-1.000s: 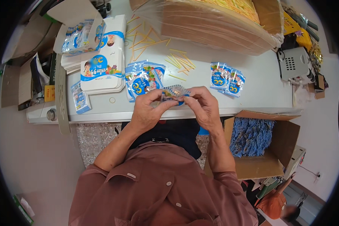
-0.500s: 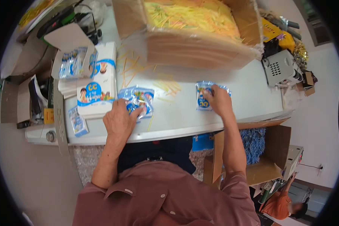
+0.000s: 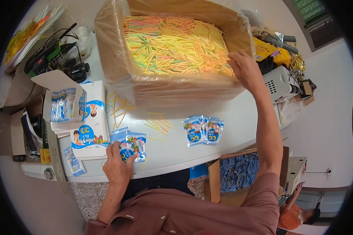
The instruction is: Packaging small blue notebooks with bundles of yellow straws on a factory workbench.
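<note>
My left hand (image 3: 119, 166) is at the near table edge, its thumb and fingers closed on the lower edge of small overlapping blue-and-white packets (image 3: 136, 144). My right hand (image 3: 245, 70) reaches over the right side of a large cardboard box (image 3: 176, 89) lined with clear plastic. Its fingers are curled at the edge of a mass of thin yellow, orange and green sticks (image 3: 176, 45); whether any stick is between them cannot be made out. Several more packets (image 3: 203, 131) lie overlapped on the table, to the right of the left hand.
At left, an open display box (image 3: 66, 103) of packets sits on stacked white printed cartons (image 3: 91, 135). A single packet (image 3: 74, 161) lies by them. Loose sticks (image 3: 159, 124) are scattered mid-table. Below the table edge, an open carton (image 3: 239, 172) holds blue strips. A person (image 3: 292, 215) is at lower right.
My right hand has left the right-hand packets and moved up and away to the box of sticks. Those packets now lie fanned out, untouched. My left hand stays at its packets; the view has shifted.
</note>
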Demonstrator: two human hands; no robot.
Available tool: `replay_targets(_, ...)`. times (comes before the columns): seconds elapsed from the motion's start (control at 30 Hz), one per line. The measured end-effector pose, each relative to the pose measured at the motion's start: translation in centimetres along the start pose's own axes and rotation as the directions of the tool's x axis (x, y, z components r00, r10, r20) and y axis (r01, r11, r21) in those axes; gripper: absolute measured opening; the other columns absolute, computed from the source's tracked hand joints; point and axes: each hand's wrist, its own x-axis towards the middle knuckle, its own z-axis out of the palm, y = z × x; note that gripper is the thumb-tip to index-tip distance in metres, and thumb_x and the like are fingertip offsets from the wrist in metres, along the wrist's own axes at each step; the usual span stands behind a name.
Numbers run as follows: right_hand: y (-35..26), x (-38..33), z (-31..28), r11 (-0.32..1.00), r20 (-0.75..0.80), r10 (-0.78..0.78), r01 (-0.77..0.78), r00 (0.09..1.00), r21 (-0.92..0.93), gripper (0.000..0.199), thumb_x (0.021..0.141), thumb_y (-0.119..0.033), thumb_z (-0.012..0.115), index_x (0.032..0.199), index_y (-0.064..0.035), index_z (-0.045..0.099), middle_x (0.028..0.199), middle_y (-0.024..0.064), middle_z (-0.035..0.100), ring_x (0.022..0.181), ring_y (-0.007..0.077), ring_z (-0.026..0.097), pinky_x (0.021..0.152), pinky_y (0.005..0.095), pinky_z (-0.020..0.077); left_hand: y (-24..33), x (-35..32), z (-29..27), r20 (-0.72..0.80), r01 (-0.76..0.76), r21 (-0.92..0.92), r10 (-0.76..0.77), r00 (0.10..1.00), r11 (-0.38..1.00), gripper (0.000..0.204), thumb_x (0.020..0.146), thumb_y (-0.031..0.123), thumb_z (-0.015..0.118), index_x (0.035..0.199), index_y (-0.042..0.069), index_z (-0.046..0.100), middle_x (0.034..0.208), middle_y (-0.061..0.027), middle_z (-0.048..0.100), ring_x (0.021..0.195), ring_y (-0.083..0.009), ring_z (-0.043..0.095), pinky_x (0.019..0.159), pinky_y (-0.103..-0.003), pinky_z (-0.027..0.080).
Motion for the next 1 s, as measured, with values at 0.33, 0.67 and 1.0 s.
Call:
replay_targets(0.33,2.7,5.4,5.0,0.921,0.508,-0.06,0.244,0.859,-0.304,0.019,0.086,-0.018,0.064,0.096,-0.0016,0.063,0.105,0.0168,0.061,0.105,0.0344,0.058,0.091,0.0435,0.0472,-0.5,0.3,0.8,0.066,-0.009,-0.081,0.014,0.998,0.997,0.066,0.068,0.03,0.087,0.121,0.004,0.056,0.108,-0.0147,0.064,0.086,-0.0338,0.068,0.066,-0.043,0.053)
replay_targets(0.67,4.2,4.5,7.1,0.86,0.371,-0.206,0.348,0.906,-0.373,0.019,0.087,-0.016,0.054,0.098,-0.0012,0.055,0.099,0.0172,0.058,0.099,0.0333,0.057,0.088,0.0445,0.0444,-0.5,0.4,1.1,-0.197,-0.176,-0.325,0.116,0.973,0.929,0.027,0.072,0.012,0.087,0.084,-0.001,0.068,0.073,-0.0136,0.068,0.062,-0.0201,0.065,0.058,-0.031,0.05)
replay_targets(1.0,6.5,4.7,7.5,0.901,0.322,-0.149,0.262,0.935,-0.345,0.017,0.089,-0.016,0.051,0.098,-0.0011,0.05,0.098,0.022,0.058,0.098,0.0383,0.057,0.084,0.0491,0.0441,-0.3,-0.2,-1.6,-0.027,0.043,-0.715,-0.09,0.996,0.697,0.017,0.079,0.007,0.082,0.082,-0.002,0.068,0.073,-0.005,0.067,0.068,-0.0077,0.058,0.062,-0.025,0.048)
